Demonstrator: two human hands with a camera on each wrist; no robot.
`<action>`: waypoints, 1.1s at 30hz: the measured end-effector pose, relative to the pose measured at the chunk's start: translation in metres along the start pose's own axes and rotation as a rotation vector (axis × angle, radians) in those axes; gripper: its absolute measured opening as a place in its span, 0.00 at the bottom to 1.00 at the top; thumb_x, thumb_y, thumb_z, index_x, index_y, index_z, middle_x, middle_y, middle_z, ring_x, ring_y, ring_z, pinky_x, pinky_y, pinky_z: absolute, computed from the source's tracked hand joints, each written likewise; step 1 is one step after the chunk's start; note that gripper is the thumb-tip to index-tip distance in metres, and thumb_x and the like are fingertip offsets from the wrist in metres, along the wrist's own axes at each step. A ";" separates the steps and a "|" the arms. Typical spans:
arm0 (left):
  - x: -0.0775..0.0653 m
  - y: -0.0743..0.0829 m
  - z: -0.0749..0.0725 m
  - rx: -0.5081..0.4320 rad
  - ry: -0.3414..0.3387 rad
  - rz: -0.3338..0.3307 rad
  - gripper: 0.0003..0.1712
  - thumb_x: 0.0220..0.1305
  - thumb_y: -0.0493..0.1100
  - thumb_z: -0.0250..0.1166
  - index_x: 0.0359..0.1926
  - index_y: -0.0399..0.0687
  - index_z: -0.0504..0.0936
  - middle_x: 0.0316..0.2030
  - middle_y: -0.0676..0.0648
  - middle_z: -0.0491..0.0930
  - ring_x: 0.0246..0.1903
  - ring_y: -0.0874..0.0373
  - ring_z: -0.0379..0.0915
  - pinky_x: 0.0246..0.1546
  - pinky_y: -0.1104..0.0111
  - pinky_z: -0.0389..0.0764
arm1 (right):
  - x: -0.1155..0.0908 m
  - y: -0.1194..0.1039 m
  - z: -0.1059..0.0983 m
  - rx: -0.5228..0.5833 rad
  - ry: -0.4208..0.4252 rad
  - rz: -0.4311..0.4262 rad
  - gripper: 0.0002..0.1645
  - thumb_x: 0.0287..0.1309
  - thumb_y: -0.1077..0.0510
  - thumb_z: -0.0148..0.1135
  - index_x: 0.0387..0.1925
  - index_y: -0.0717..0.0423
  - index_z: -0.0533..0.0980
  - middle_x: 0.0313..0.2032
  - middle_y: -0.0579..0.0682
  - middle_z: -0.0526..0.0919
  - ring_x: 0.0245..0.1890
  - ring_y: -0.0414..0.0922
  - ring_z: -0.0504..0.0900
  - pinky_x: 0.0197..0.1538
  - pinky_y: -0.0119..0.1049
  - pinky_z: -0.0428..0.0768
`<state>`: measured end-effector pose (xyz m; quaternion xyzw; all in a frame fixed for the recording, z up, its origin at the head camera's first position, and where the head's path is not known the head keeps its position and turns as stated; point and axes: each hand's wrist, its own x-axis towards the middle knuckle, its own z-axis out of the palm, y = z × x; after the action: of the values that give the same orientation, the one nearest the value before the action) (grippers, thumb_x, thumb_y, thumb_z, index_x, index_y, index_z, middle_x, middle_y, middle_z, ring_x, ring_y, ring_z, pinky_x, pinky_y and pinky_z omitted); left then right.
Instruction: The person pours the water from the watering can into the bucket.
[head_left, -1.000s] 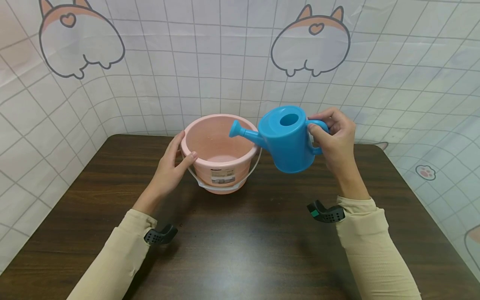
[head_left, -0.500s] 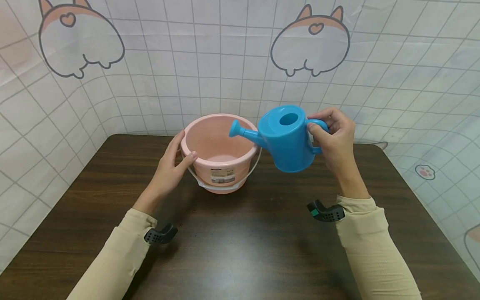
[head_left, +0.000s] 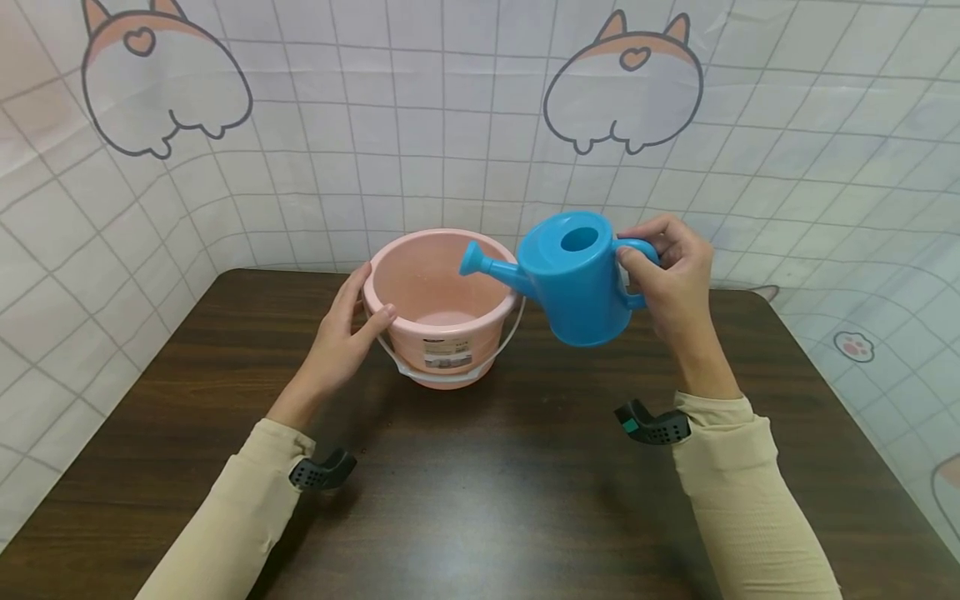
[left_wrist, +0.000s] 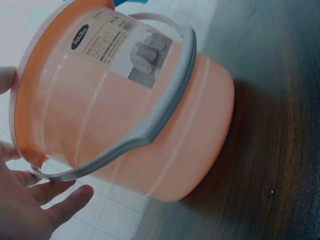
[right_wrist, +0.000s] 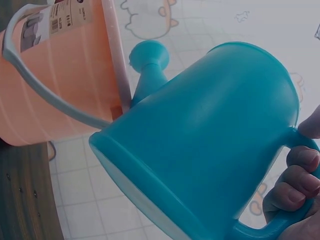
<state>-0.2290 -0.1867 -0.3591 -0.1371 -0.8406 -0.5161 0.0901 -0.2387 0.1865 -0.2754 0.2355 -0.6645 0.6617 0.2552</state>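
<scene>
A pink bucket (head_left: 442, 321) with a grey-white bail handle (left_wrist: 165, 107) stands upright on the dark table. My left hand (head_left: 337, 337) rests on its left side, thumb laid on the rim and fingers spread along the outer edge; some fingers hang apart from the wall in the left wrist view. With my right hand (head_left: 675, 271) I hold a blue watering can (head_left: 585, 283) by its loop handle, fingers curled through it. The can is raised off the table beside the bucket. Its spout (head_left: 483, 265) reaches over the bucket's right rim. I see no stream of water.
The dark wooden table (head_left: 480, 500) extends toward me. White grid-patterned cloth (head_left: 465, 108) with cartoon animal prints hangs close behind it and at both sides. A printed label (left_wrist: 122, 47) is on the bucket's front.
Hands, bucket and watering can hold almost the same places. The head view has shifted only very slightly.
</scene>
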 end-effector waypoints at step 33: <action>0.000 -0.001 -0.001 0.003 0.000 -0.004 0.42 0.69 0.53 0.57 0.77 0.63 0.46 0.76 0.53 0.45 0.69 0.42 0.59 0.59 0.44 0.70 | 0.001 0.000 0.001 -0.013 0.002 -0.008 0.06 0.55 0.70 0.57 0.34 0.63 0.78 0.18 0.46 0.78 0.16 0.39 0.69 0.22 0.28 0.70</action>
<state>-0.2292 -0.1879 -0.3599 -0.1355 -0.8416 -0.5152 0.0892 -0.2394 0.1860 -0.2754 0.2360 -0.6676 0.6565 0.2599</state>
